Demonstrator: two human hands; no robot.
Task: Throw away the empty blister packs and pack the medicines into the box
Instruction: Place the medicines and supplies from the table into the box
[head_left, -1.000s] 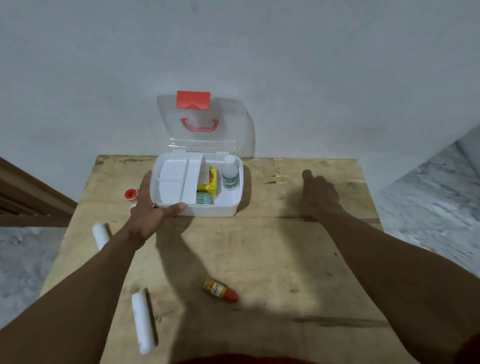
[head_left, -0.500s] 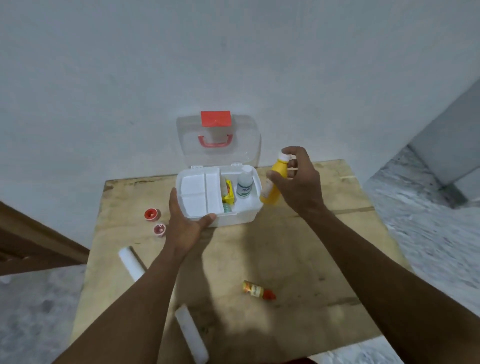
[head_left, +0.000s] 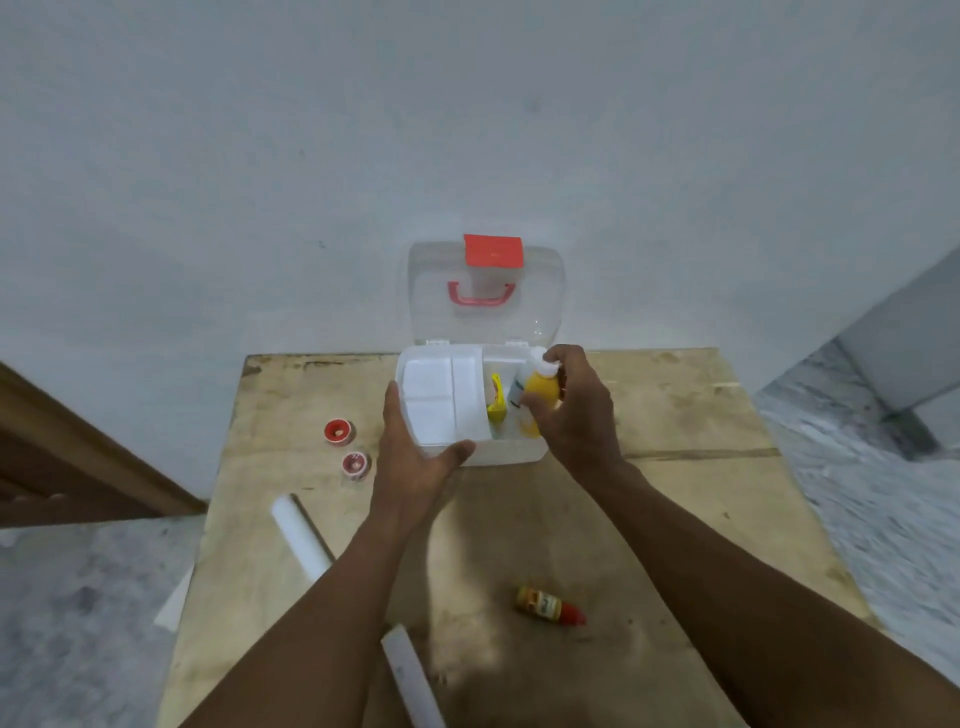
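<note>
A white medicine box (head_left: 511, 451) stands at the back of the wooden table (head_left: 675, 519), its clear lid (head_left: 485, 296) with red handle and latch raised against the wall. My left hand (head_left: 415, 457) grips the box's front left corner. My right hand (head_left: 576, 410) holds a yellow bottle (head_left: 540, 397) with a white cap inside the box's right compartment. A white bottle (head_left: 518, 389) and a yellow pack (head_left: 496, 400) sit in there too. A small bottle with a red cap (head_left: 550, 609) lies on the table near me.
Two small red caps (head_left: 337, 432) (head_left: 356, 464) rest left of the box. Two white tubes (head_left: 301, 538) (head_left: 413, 675) lie on the table's left and front. A flat white piece (head_left: 174, 605) hangs off the left edge. Wooden trim runs at the far left.
My right hand picked up the yellow bottle from the right side of the table and carried it left into the box. My left hand stayed on the box's corner.
</note>
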